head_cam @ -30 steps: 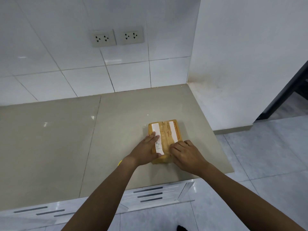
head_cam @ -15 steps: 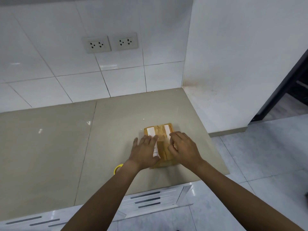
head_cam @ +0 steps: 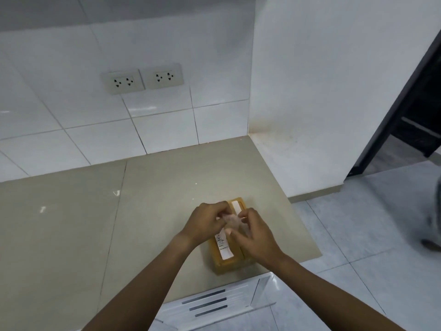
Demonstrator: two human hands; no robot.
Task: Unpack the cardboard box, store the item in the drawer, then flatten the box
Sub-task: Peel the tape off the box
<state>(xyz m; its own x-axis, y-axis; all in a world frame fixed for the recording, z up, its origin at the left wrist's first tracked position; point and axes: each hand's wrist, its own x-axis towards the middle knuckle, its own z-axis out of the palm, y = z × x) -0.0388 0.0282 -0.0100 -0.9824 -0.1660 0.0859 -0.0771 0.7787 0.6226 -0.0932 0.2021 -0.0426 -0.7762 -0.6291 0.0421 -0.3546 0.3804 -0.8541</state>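
Observation:
A small yellow-brown cardboard box (head_cam: 228, 258) with white labels lies flat on the beige countertop (head_cam: 155, 211), close to its front right corner. Both my hands are above the box's top. My left hand (head_cam: 206, 223) and my right hand (head_cam: 254, 238) each pinch a crumpled strip of clear tape (head_cam: 232, 219) that is lifted off the middle seam. The hands hide the middle of the box's top; its flaps still lie flat. White drawer fronts (head_cam: 210, 303) with dark slot handles sit just below the counter edge.
Two wall sockets (head_cam: 143, 78) sit on the white tiled backsplash. A white wall (head_cam: 322, 103) bounds the counter on the right, with a dark doorway (head_cam: 420, 115) beyond it. A blurred person's leg and foot (head_cam: 433, 235) show at the right edge on the tiled floor.
My hands went from lying flat on the box to pinching and lifting a tape strip off its top. The camera tilted, so the box sits lower in view.

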